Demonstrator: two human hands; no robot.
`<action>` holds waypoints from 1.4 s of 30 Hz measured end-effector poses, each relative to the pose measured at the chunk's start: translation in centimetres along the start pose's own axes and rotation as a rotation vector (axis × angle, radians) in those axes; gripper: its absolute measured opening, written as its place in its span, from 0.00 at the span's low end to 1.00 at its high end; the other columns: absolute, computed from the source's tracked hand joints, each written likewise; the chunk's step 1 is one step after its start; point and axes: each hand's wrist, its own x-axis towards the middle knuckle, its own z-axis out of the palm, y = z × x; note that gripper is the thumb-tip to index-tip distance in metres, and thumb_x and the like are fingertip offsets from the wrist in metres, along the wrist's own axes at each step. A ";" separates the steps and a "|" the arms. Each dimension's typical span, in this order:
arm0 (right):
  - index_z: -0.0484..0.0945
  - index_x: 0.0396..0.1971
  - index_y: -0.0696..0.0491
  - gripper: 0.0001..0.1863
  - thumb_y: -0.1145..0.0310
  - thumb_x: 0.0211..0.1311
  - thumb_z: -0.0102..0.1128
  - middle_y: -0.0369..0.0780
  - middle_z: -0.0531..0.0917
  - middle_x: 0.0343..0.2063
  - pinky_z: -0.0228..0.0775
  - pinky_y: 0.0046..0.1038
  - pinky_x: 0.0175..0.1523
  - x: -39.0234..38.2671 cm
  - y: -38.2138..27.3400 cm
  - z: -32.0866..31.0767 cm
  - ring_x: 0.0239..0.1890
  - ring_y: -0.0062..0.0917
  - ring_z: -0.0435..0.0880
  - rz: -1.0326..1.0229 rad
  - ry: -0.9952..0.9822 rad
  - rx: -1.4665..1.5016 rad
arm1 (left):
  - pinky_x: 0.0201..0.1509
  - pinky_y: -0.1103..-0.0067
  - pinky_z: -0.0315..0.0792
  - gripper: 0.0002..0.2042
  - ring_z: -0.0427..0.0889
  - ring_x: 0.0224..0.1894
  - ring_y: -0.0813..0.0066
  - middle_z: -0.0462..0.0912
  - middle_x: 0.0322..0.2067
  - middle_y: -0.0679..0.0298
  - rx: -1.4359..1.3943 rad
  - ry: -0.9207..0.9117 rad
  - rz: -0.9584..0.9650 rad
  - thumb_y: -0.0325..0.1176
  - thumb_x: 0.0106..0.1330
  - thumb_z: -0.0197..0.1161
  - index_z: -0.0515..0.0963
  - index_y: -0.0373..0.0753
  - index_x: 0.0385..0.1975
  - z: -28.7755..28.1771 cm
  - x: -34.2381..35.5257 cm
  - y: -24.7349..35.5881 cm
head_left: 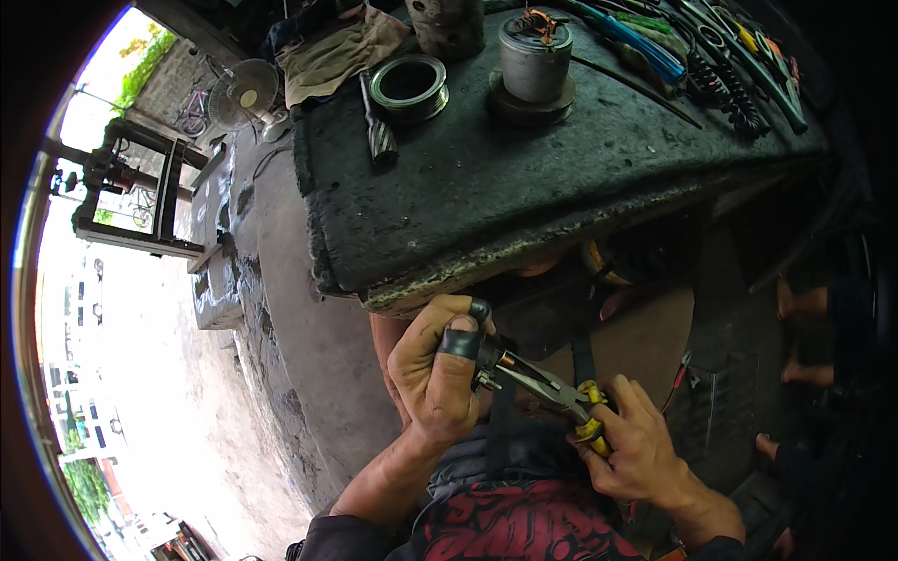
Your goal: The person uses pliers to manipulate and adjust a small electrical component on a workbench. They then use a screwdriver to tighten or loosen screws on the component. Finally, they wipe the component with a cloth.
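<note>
My left hand (432,369) is closed around a small dark metal part (487,359), with black tape wrapped on its thumb and a finger. Much of that part is hidden by the fingers, so I cannot make out its kind. My right hand (641,444) grips long-nose pliers (559,394) by their yellow and black handles. The pliers' jaws point left and reach a copper-coloured bit (508,359) at the dark part. Both hands are held over my lap, just in front of the worn workbench (449,201).
On the bench sit a metal ring (440,105), a fluted cutter (382,140), a brown cloth (341,56) and a grey can (535,70) on a round base. Several tools lie far right. A fan (245,93) and steel frame (150,192) stand left; bare feet (809,374) show right.
</note>
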 end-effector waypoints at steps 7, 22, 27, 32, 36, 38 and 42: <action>0.83 0.47 0.56 0.22 0.67 0.52 0.78 0.47 0.79 0.53 0.75 0.42 0.54 0.4 -0.1 -0.3 0.48 0.43 0.81 0.027 0.038 -0.181 | 0.45 0.84 0.70 0.18 0.78 0.38 0.82 0.85 0.36 0.61 -0.014 0.018 -0.081 0.42 0.83 0.56 0.81 0.31 0.40 -0.1 0.2 -0.2; 0.85 0.37 0.57 0.18 0.67 0.44 0.76 0.54 0.77 0.62 0.68 0.62 0.65 0.6 2.2 -2.2 0.63 0.53 0.77 -0.184 0.215 -0.562 | 0.13 0.85 0.63 0.16 0.78 0.18 0.75 0.85 0.31 0.55 -0.577 -0.067 -0.749 0.42 0.83 0.51 0.77 0.35 0.41 -2.1 0.5 -0.2; 0.85 0.38 0.58 0.17 0.68 0.46 0.72 0.54 0.77 0.60 0.68 0.62 0.64 1.3 3.0 -2.1 0.61 0.52 0.78 -0.250 0.268 -0.621 | 0.10 0.85 0.58 0.19 0.76 0.16 0.75 0.83 0.30 0.55 -0.740 -0.034 -0.901 0.47 0.85 0.47 0.77 0.36 0.45 -1.4 -0.2 -0.2; 0.85 0.40 0.57 0.19 0.69 0.43 0.72 0.53 0.77 0.60 0.68 0.62 0.64 1.7 3.1 -1.9 0.61 0.52 0.77 -0.275 0.282 -0.618 | 0.10 0.86 0.58 0.25 0.75 0.16 0.76 0.83 0.32 0.55 -0.757 -0.121 -0.925 0.51 0.87 0.42 0.77 0.34 0.44 -1.5 -0.3 0.8; 0.86 0.40 0.56 0.20 0.70 0.42 0.73 0.52 0.76 0.61 0.68 0.62 0.65 1.7 3.1 -1.7 0.62 0.52 0.76 -0.259 0.266 -0.586 | 0.11 0.86 0.59 0.28 0.75 0.15 0.77 0.83 0.33 0.56 -0.704 -0.114 -0.930 0.52 0.88 0.40 0.77 0.31 0.43 -1.2 -0.2 1.3; 0.85 0.40 0.56 0.20 0.70 0.42 0.73 0.52 0.76 0.61 0.68 0.62 0.65 1.6 3.2 -1.6 0.62 0.53 0.76 -0.247 0.265 -0.582 | 0.11 0.86 0.59 0.28 0.75 0.15 0.78 0.82 0.32 0.56 -0.692 -0.111 -0.916 0.52 0.88 0.40 0.77 0.31 0.43 -1.1 -0.2 1.5; 0.85 0.39 0.55 0.19 0.70 0.42 0.75 0.52 0.75 0.61 0.69 0.61 0.65 1.4 3.3 -1.3 0.62 0.53 0.76 -0.225 0.264 -0.578 | 0.12 0.86 0.60 0.28 0.74 0.15 0.80 0.82 0.29 0.57 -0.611 -0.138 -0.861 0.53 0.88 0.41 0.77 0.32 0.42 -0.9 -0.1 2.0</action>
